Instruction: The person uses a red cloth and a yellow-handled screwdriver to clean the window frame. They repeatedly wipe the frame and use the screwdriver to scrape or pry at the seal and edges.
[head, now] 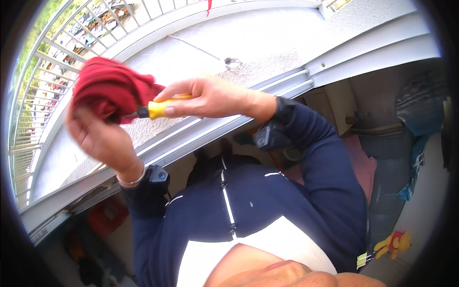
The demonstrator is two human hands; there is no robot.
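Observation:
My left hand (102, 140) holds a bunched red cloth (111, 82) up above the window sill, and motion blurs both. A screwdriver-like tool with a yellow handle (159, 109) and a black collar is gripped between the thumb and fingers of my right hand (199, 98). Its thin metal shaft points left into the folds of the cloth, which hide the tip. Whether anything lies inside the cloth cannot be seen.
Metal window-frame tracks (200, 132) run diagonally below my hands. Beyond lies a pale ledge (200, 46) with a thin rod (193, 46) and a small crumpled item (233, 63). A metal railing (118, 27) bounds it. Indoors, a yellow plush toy (394, 244) is at lower right.

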